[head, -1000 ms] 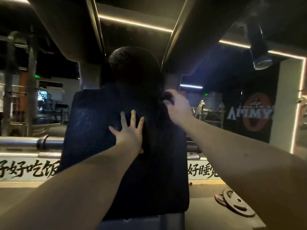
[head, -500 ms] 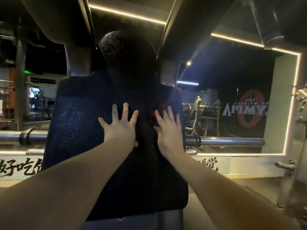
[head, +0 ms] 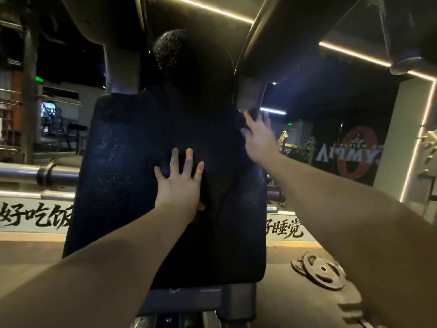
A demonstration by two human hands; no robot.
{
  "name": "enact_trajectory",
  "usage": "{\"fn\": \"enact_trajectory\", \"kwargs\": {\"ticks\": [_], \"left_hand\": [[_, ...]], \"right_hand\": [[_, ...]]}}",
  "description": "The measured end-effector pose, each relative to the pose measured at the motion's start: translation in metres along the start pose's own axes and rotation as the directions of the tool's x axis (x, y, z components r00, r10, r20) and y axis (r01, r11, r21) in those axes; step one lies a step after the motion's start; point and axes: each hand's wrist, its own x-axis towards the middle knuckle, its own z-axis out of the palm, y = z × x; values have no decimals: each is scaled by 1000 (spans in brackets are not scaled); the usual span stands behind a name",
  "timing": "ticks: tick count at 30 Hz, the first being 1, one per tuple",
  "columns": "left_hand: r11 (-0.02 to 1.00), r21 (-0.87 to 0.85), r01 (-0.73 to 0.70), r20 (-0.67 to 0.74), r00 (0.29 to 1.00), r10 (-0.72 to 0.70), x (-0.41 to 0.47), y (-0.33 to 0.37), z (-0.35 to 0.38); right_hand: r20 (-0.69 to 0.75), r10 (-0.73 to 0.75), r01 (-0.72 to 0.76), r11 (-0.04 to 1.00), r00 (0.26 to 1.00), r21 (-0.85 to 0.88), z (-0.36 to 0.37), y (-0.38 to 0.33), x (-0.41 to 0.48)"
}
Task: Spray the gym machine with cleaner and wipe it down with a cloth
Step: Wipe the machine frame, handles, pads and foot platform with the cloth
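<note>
The gym machine's black back pad [head: 132, 162] stands upright in front of me, with a rounded black head pad [head: 175, 53] above it. My left hand [head: 179, 183] rests flat on the middle of the pad, fingers spread. My right hand [head: 259, 140] presses a dark cloth [head: 240, 123] against the pad's upper right edge with straight fingers; most of the cloth is hidden under the hand. No spray bottle is in view.
The machine's thick frame arms [head: 118, 31] run overhead on both sides. A steel bar [head: 35, 174] crosses behind the pad at the left. Weight plates [head: 321, 271] lie on the floor at the lower right. A low wall with black lettering [head: 35, 218] runs behind.
My right hand has swept with the cloth from the pad's middle right, beside the left hand, up to its upper right edge. The left hand has stayed flat on the pad.
</note>
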Motion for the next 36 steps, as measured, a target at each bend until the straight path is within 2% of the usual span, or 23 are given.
{"fn": "enact_trajectory", "kwargs": {"ticks": [4, 10, 13, 15, 17, 21, 24, 28, 33, 36], "left_hand": [[1000, 11, 9, -13, 1000, -8, -2, 1, 1], [1000, 6, 21, -50, 999, -20, -5, 0, 6], [999, -36, 35, -36, 999, -37, -20, 7, 13], [999, -34, 36, -14, 999, -36, -35, 9, 27], [1000, -13, 0, -13, 1000, 0, -44, 8, 38], [1000, 1, -22, -43, 999, 22, -44, 6, 45], [1000, -6, -20, -66, 998, 20, -43, 6, 48], [1000, 2, -23, -81, 996, 23, -42, 4, 50], [1000, 16, -16, -83, 996, 17, -44, 5, 52], [999, 27, -42, -41, 998, 43, -46, 2, 44]], "right_hand": [[-76, -114, 107, 990, 990, -95, 25, 17, -55], [-1, -124, 124, 992, 992, -31, 60, 42, -237], [-7, -196, 194, 975, 981, -107, 77, 52, -309], [62, -215, 222, 962, 975, -158, 71, 50, -299], [94, -225, 240, 951, 970, -196, 57, 40, -247], [31, -189, 192, 959, 981, -209, 20, 3, -92], [9, -181, 180, 969, 983, -170, 16, -12, -51], [-21, -287, 278, 943, 958, -180, 38, -1, -124], [133, -377, 398, 893, 917, -211, 72, 22, -276], [222, -408, 453, 865, 886, -215, 76, 35, -329]]}}
